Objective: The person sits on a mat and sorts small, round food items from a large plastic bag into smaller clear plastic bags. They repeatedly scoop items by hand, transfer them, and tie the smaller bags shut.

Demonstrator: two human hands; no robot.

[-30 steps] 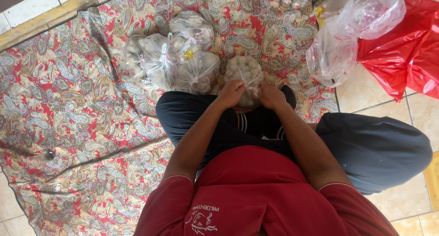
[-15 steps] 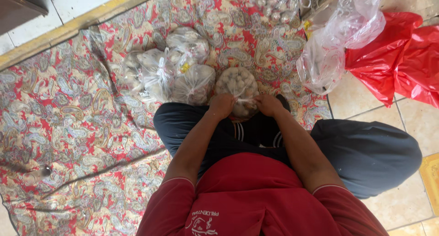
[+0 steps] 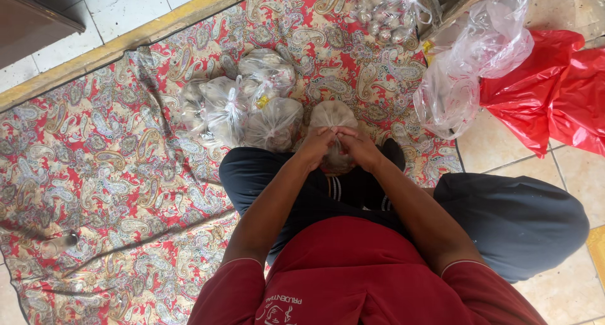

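Observation:
I sit cross-legged on a patterned red cloth (image 3: 94, 174). A clear plastic bag (image 3: 332, 116) filled with small pale round items rests in front of my legs. My left hand (image 3: 315, 146) and my right hand (image 3: 357, 146) meet at the top of this bag, fingers pinched together on its gathered neck. Just left of it lies a cluster of similar filled, tied bags (image 3: 242, 107).
Another filled clear bag (image 3: 387, 13) lies at the far edge of the cloth. Empty clear plastic bags (image 3: 469, 66) are heaped at the right, beside red plastic bags (image 3: 548, 92) on the tiled floor. A yellow floor border (image 3: 107, 51) runs along the far left.
Both hands have moved from the sides of the bag to its top, closing together on the neck. The view has shifted slightly.

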